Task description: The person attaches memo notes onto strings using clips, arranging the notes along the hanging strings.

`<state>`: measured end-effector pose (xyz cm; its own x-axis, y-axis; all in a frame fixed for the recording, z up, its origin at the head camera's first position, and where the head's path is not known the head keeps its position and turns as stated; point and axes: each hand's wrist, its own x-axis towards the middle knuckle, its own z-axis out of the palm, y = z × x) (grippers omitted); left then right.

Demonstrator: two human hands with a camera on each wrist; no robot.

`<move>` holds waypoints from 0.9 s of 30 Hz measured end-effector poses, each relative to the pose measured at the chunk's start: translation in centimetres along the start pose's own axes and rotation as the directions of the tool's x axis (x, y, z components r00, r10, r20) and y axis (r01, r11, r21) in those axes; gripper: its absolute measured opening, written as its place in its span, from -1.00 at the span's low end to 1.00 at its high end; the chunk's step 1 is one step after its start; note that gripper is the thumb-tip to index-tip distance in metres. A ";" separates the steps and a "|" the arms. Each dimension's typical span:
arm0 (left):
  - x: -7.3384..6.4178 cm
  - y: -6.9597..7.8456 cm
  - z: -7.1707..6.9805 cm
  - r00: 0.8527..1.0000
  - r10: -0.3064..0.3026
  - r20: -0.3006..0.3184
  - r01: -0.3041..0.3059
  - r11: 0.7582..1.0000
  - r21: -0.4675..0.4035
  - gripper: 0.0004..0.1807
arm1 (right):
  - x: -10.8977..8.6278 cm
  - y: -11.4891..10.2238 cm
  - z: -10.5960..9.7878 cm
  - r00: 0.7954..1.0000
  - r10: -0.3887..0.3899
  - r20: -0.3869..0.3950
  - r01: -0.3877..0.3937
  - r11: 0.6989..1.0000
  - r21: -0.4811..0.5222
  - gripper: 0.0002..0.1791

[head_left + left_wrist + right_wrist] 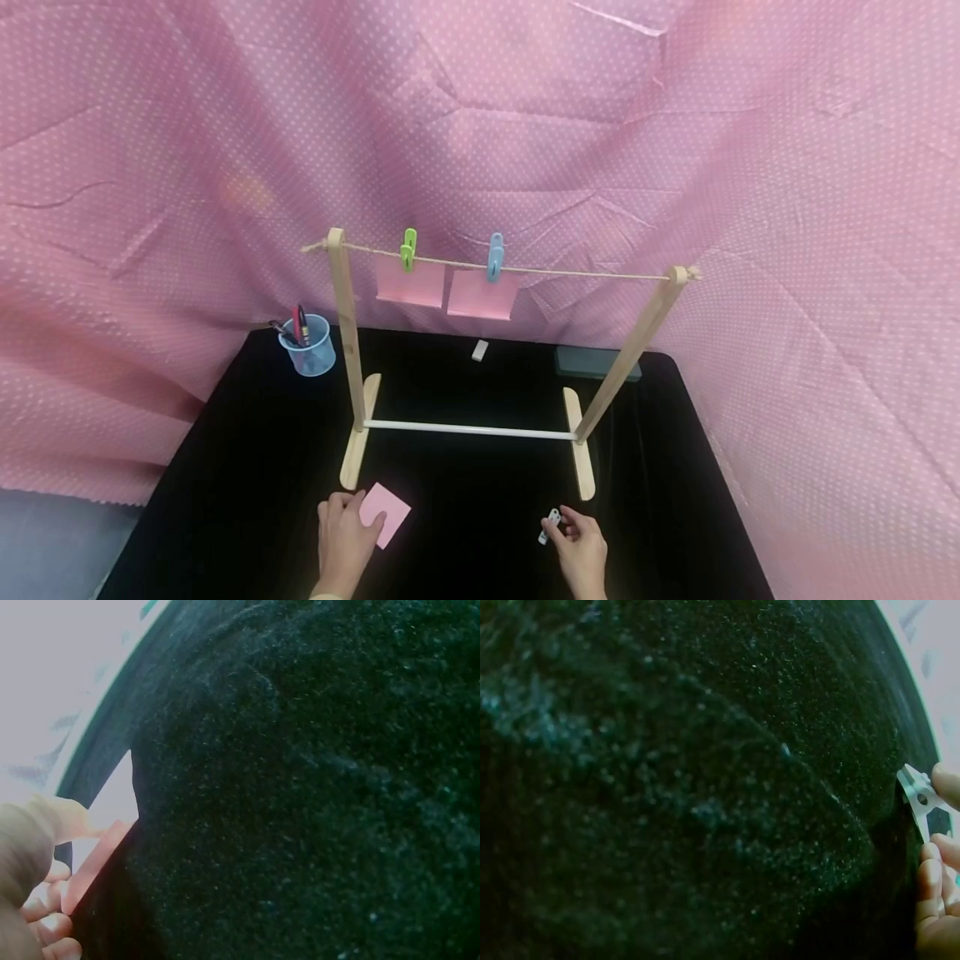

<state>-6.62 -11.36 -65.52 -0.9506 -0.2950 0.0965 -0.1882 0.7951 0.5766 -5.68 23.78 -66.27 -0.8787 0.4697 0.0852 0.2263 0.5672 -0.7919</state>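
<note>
My left hand (345, 537) pinches a pink paper note (387, 510) between thumb and fingers, low in front of the rack's left foot. In the left wrist view the note (112, 806) shows a folded-looking lower strip near the fingertips. Over on the right, my right hand (583, 550) holds a white clothespin (550, 527) by thumb and fingers, close over the black tabletop. The right wrist view shows that clothespin (921, 796) side on. On the rack's string (585, 272), a green clothespin (408, 250) and a blue clothespin (495, 257) each hold a pink note (408, 286).
The wooden rack has a left post (347, 333), a right post (630, 358) and a white crossbar (472, 429). Behind it lie a white block (480, 350) and a dark green case (588, 362). A blue pen cup (313, 354) stands back left. Pink dotted cloth surrounds the table.
</note>
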 end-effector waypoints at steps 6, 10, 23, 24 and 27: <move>0.1 0.2 0.1 1.000 -0.020 -0.021 0.020 1.000 0.000 -0.44 | 0.5 -0.2 -0.6 0.998 0.013 0.061 -0.008 0.997 -0.075 -0.60; 0.0 0.4 0.2 0.998 -0.063 -0.009 0.062 0.998 -0.020 -0.45 | 0.9 -0.4 -0.8 0.994 0.028 0.108 -0.017 0.994 -0.104 -0.58; -0.2 0.3 -0.1 0.994 -0.043 -0.105 0.029 0.990 -0.138 -0.69 | 0.7 -0.7 -0.8 0.989 0.015 0.145 -0.001 0.996 -0.093 -0.66; -0.2 0.3 0.0 0.993 -0.038 -0.114 0.021 0.989 -0.144 -0.70 | 0.7 -0.7 -0.9 0.988 0.022 0.150 -0.007 0.995 -0.099 -0.64; -0.3 0.2 0.0 0.991 -0.028 -0.134 0.005 0.986 -0.167 -0.75 | 0.8 -0.9 -0.9 0.987 0.035 0.159 -0.018 0.994 -0.111 -0.58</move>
<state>-6.39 -11.12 -65.44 -0.9032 -0.3858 0.1883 -0.1494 0.6937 0.7046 -6.18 24.29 -64.97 -0.9257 0.3761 -0.0400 0.2871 0.6300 -0.7216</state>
